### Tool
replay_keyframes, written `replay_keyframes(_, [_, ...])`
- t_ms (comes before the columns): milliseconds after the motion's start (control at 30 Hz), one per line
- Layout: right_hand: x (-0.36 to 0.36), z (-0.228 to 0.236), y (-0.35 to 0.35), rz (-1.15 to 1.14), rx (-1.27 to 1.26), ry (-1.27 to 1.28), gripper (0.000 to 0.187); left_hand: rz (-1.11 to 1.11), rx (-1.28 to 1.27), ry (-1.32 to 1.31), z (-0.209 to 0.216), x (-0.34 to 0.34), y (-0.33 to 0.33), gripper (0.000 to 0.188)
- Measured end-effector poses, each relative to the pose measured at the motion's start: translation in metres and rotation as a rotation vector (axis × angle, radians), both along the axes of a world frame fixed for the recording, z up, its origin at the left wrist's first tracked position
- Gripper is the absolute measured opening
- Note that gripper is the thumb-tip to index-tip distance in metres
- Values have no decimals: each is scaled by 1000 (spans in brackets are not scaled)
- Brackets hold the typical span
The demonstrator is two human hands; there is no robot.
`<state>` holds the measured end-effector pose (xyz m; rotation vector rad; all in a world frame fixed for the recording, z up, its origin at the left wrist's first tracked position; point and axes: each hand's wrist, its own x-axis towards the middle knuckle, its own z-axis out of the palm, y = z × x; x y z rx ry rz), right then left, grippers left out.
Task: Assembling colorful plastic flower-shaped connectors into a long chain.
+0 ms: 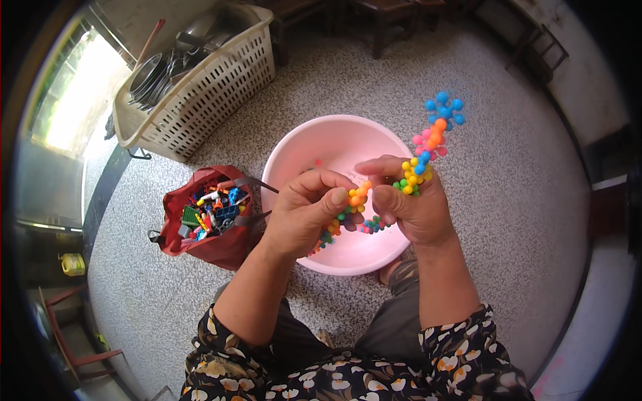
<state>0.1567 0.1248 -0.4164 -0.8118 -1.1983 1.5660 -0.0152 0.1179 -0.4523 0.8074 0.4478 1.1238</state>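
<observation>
Both of my hands are raised over a pink plastic basin (284, 150), close together. Between the thumb and fingers of my left hand (301, 210) is an orange ball-shaped connector piece (358, 195), with more coloured pieces trailing below the hand. My right hand (422, 212) pinches a chain of knobbly connector pieces (436, 136) in green, yellow, blue, pink and orange, which sticks up past the fingers to a blue end. A further multicoloured stretch of pieces (374, 224) shows lower between the hands. Whether it joins either chain I cannot tell.
A red fabric bag (231, 250) full of mixed toy bricks stands left of the basin, its dark handles reaching the rim. Farther back left, a cream slotted basket (200, 100) holds metal pans. Wooden stools (384, 20) line the far wall. The floor (508, 220) is speckled grey.
</observation>
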Motion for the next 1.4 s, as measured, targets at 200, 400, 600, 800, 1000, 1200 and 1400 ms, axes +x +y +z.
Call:
replay_keyframes(200, [3, 1, 0, -6, 2, -17, 18, -124, -108, -45, 11, 2, -3, 21])
replay_keyframes(400, [5, 3, 0, -40, 75, -130, 14, -124, -78, 36, 10, -1, -2, 24])
replay_keyframes(600, [4, -6, 0, 17, 81, -25, 16, -131, -109, 8, 12, -3, -4, 22])
replay_keyframes(800, [-10, -10, -4, -37, -55, 174, 17, -60, -90, -1, 13, -5, -4, 23])
replay_keyframes(1000, [-18, -12, -5, -114, -115, 306, 21, -15, -87, -57, 12, -4, -4, 23])
replay_keyframes(1200, [-13, -9, -1, -158, -172, 298, 28, 0, -85, -69, 11, -8, -5, 21])
replay_keyframes(1400, [-11, -10, -2, -126, -109, 218, 28, -62, -48, -135, 3, -8, -1, 17])
